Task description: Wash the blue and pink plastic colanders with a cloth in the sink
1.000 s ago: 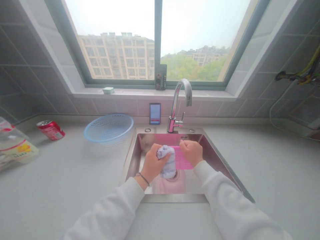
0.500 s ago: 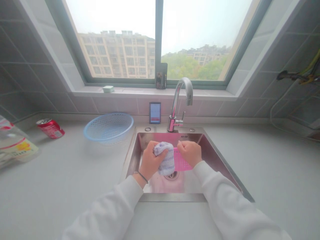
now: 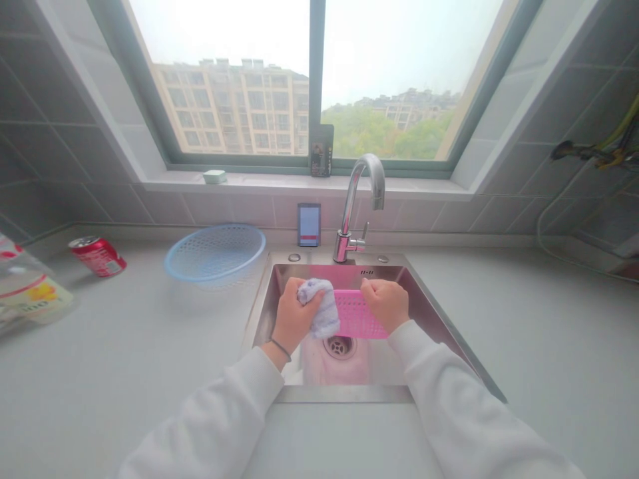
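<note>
We had both hands down in the steel sink. Our left hand had its fingers curled shut around a blue-white cloth, which touched the left end of a pink plastic strainer. Our right hand gripped the strainer's top edge with curled fingers. The strainer sat at 12 o'clock from the drain. From the sink, the tap stood at 12 o'clock, a blue basket at 10 o'clock, and a red can farther out.
</note>
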{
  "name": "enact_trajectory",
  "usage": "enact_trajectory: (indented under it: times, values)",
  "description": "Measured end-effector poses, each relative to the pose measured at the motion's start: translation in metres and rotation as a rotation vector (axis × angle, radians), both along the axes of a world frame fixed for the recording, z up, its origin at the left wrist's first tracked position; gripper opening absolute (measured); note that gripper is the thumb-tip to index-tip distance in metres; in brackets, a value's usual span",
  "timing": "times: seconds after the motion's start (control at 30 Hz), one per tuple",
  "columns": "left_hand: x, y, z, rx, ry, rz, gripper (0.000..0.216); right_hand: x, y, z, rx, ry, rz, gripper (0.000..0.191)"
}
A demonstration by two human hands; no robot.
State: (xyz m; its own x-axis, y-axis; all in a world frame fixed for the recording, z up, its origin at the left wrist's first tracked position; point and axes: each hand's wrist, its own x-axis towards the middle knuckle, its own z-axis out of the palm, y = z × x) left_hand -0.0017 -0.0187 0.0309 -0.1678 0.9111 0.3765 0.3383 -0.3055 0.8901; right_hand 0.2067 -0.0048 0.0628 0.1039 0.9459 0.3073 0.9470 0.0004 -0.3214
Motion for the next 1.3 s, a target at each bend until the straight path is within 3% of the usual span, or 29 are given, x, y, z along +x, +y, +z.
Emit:
enact_trajectory:
  times: [0.13,0.43,0.67,0.9,1.17,1.3]
  values:
    - [0.013,-0.017,0.005,0.018,0.044,-0.141,0.026,-0.023,-0.002,-0.006,-0.015,-0.126,0.125,0.048]
    - [-0.014,0.014,-0.002,0.006,0.055,0.074,0.026,0.013,-0.003,0.009,0.020,0.011,-0.064,0.052]
    - [0.004,-0.007,0.002,0.024,0.068,-0.068,0.027,-0.014,-0.002,-0.003,0.007,-0.106,0.078,0.049]
    - [-0.016,0.016,-0.004,-0.005,0.036,0.065,0.025,0.023,0.001,0.006,0.063,0.093,-0.023,0.052]
    - [0.003,-0.004,0.004,0.024,0.039,-0.049,0.026,-0.006,0.003,-0.003,0.039,-0.014,0.104,0.048]
    - [-0.013,0.011,-0.001,0.014,0.032,0.026,0.025,0.018,0.006,-0.001,0.103,0.122,0.054,0.050]
